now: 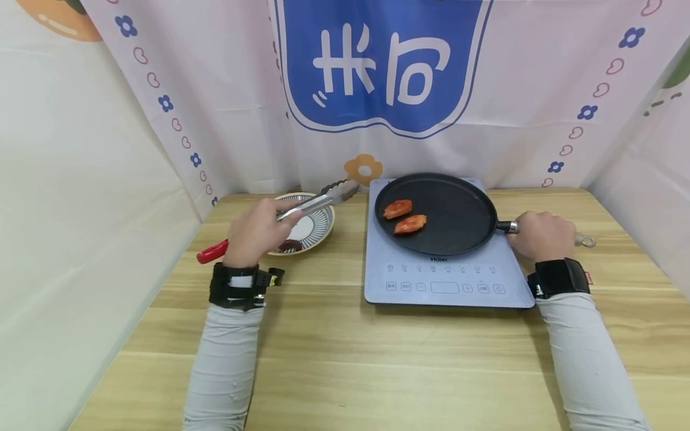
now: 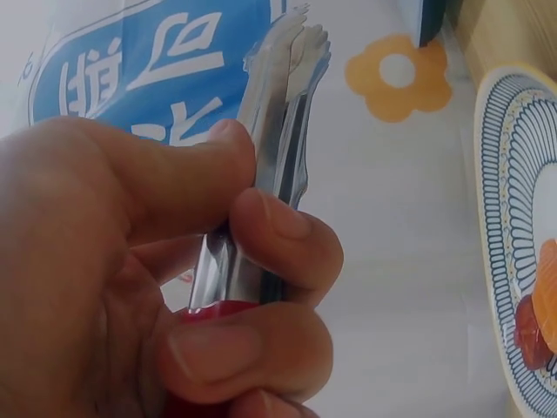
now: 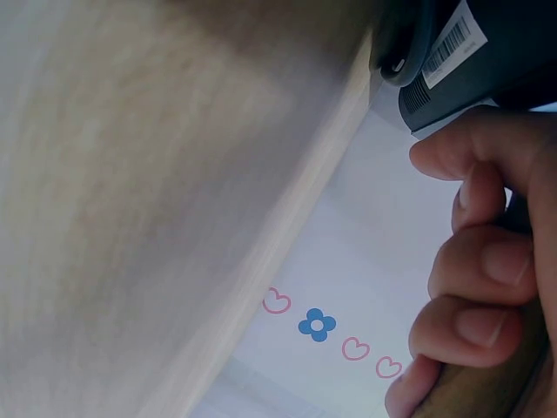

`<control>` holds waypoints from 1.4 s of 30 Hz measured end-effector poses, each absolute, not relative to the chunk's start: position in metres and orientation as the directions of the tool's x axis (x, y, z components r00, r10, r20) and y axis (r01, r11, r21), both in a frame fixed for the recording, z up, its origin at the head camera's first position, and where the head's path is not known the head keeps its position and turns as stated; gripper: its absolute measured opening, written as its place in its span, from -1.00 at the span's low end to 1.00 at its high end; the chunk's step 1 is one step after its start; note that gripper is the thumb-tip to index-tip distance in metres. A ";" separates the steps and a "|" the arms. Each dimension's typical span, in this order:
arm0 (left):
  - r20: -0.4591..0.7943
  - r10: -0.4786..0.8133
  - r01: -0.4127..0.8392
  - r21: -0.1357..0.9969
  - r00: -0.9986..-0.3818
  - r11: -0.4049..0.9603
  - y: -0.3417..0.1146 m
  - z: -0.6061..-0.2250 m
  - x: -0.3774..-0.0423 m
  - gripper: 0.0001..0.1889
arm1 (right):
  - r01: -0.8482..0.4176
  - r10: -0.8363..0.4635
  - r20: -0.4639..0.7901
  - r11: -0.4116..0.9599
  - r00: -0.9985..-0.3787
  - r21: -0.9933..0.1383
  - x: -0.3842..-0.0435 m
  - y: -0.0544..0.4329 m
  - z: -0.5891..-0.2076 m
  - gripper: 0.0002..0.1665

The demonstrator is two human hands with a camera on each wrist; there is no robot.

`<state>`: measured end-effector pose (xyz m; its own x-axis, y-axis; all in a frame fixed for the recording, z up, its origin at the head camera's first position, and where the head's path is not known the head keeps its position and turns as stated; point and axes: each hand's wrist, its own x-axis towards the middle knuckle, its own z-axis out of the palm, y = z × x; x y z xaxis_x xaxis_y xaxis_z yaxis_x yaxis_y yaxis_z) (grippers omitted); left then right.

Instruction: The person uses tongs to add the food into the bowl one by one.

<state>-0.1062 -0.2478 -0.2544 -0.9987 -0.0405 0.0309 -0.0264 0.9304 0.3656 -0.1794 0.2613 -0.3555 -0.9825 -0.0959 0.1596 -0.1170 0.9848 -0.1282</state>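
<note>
My left hand (image 1: pixel 256 233) grips a pair of metal tongs (image 1: pixel 320 202) with a red handle end, held over a patterned plate (image 1: pixel 325 227). The arms of the tongs are pressed close together, their scalloped tips pointing toward the pan, with nothing between them. In the left wrist view, an orange piece of food (image 2: pixel 547 296) and a dark red one (image 2: pixel 528 333) lie on that plate. My right hand (image 1: pixel 543 235) is wrapped round the handle (image 3: pixel 483 383) of a flat black frying pan (image 1: pixel 453 209). Two reddish chicken wing pieces (image 1: pixel 398 208) (image 1: pixel 411 224) lie in the pan's left part.
Under the pan is a pale induction cooktop (image 1: pixel 409 272) with touch buttons along its front. Both stand on a wooden table (image 1: pixel 345 359). A printed cloth (image 1: pixel 237 120) hangs right behind the table's back edge, and pale cloth walls flank both sides.
</note>
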 end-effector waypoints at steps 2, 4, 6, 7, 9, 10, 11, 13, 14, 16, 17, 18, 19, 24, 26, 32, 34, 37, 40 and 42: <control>0.042 -0.039 -0.021 0.369 -0.998 0.929 -0.250 -0.254 -0.105 -0.53 | -0.119 -0.097 0.166 0.985 -0.981 -0.128 -0.180 0.262 -0.356 -0.59; 0.053 -0.039 -0.016 0.375 -0.998 0.927 -0.253 -0.253 -0.104 -0.55 | -0.122 -0.100 0.171 0.984 -0.980 -0.126 -0.180 0.262 -0.355 -0.59; 0.053 -0.043 -0.020 0.380 -0.998 0.925 -0.255 -0.252 -0.103 -0.55 | -0.123 -0.100 0.170 0.985 -0.980 -0.125 -0.180 0.262 -0.355 -0.59; 0.052 -0.049 -0.026 0.383 -0.997 0.924 -0.256 -0.252 -0.103 -0.55 | -0.122 -0.100 0.170 0.984 -0.980 -0.126 -0.180 0.262 -0.355 -0.60; 0.042 -0.060 -0.039 0.387 -0.997 0.921 -0.258 -0.250 -0.102 -0.54 | -0.122 -0.100 0.168 0.985 -0.981 -0.126 -0.180 0.262 -0.355 -0.60; 0.037 -0.068 -0.048 0.388 -0.997 0.921 -0.259 -0.249 -0.101 -0.54 | -0.121 -0.099 0.167 0.985 -0.981 -0.125 -0.180 0.262 -0.355 -0.59; 0.031 -0.073 -0.055 0.385 -0.997 0.921 -0.259 -0.248 -0.101 -0.53 | -0.120 -0.099 0.164 0.985 -0.981 -0.124 -0.180 0.262 -0.355 -0.59; 0.021 -0.082 -0.068 0.387 -0.996 0.920 -0.260 -0.247 -0.101 -0.53 | -0.116 -0.096 0.158 0.986 -0.983 -0.123 -0.180 0.262 -0.355 -0.58; 0.013 -0.083 -0.072 0.388 -0.996 0.919 -0.261 -0.246 -0.100 -0.53 | -0.115 -0.096 0.156 0.986 -0.983 -0.122 -0.180 0.261 -0.355 -0.58; 0.002 -0.090 -0.082 0.388 -0.996 0.918 -0.263 -0.245 -0.100 -0.53 | -0.114 -0.095 0.150 0.986 -0.984 -0.123 -0.180 0.261 -0.354 -0.57; -0.005 -0.092 -0.086 0.388 -0.996 0.917 -0.264 -0.244 -0.099 -0.53 | -0.112 -0.094 0.148 0.986 -0.985 -0.125 -0.180 0.261 -0.354 -0.57; -0.009 -0.094 -0.090 0.391 -0.996 0.916 -0.265 -0.244 -0.099 -0.52 | -0.112 -0.093 0.147 0.986 -0.985 -0.127 -0.180 0.261 -0.354 -0.57; -0.011 -0.093 -0.090 0.392 -0.996 0.916 -0.266 -0.244 -0.099 -0.52 | -0.112 -0.093 0.148 0.985 -0.985 -0.128 -0.179 0.261 -0.354 -0.57; 0.007 -0.098 -0.087 0.394 -0.995 0.915 -0.272 -0.244 -0.099 -0.53 | -0.112 -0.091 0.153 0.985 -0.984 -0.134 -0.179 0.260 -0.354 -0.58; 0.022 -0.098 -0.081 0.393 -0.995 0.916 -0.275 -0.245 -0.099 -0.54 | -0.112 -0.090 0.155 0.984 -0.984 -0.135 -0.179 0.261 -0.354 -0.58; 0.091 -0.103 -0.061 0.385 -0.991 0.921 -0.284 -0.249 -0.099 -0.63 | -0.109 -0.091 0.140 0.986 -0.986 -0.129 -0.179 0.260 -0.353 -0.59; 0.101 -0.108 -0.061 0.384 -0.989 0.921 -0.288 -0.250 -0.099 -0.64 | -0.106 -0.089 0.130 0.986 -0.988 -0.129 -0.179 0.260 -0.352 -0.59; 0.095 -0.122 -0.075 0.398 -0.988 0.914 -0.294 -0.251 -0.098 -0.64 | -0.103 -0.087 0.122 0.986 -0.989 -0.132 -0.179 0.260 -0.351 -0.61; 0.078 -0.143 -0.099 0.410 -0.987 0.907 -0.299 -0.251 -0.097 -0.63 | -0.105 -0.090 0.119 0.986 -0.989 -0.131 -0.178 0.260 -0.351 -0.61; 0.068 -0.153 -0.112 0.411 -0.986 0.905 -0.303 -0.252 -0.096 -0.64 | -0.105 -0.089 0.123 0.986 -0.988 -0.131 -0.178 0.260 -0.351 -0.61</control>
<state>-0.0965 -0.3025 -0.2516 -0.9858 -0.1534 0.0685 -0.1122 0.9046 0.4113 -0.1785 0.2596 -0.3507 -0.9884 -0.0892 0.1229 -0.1052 0.9858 -0.1305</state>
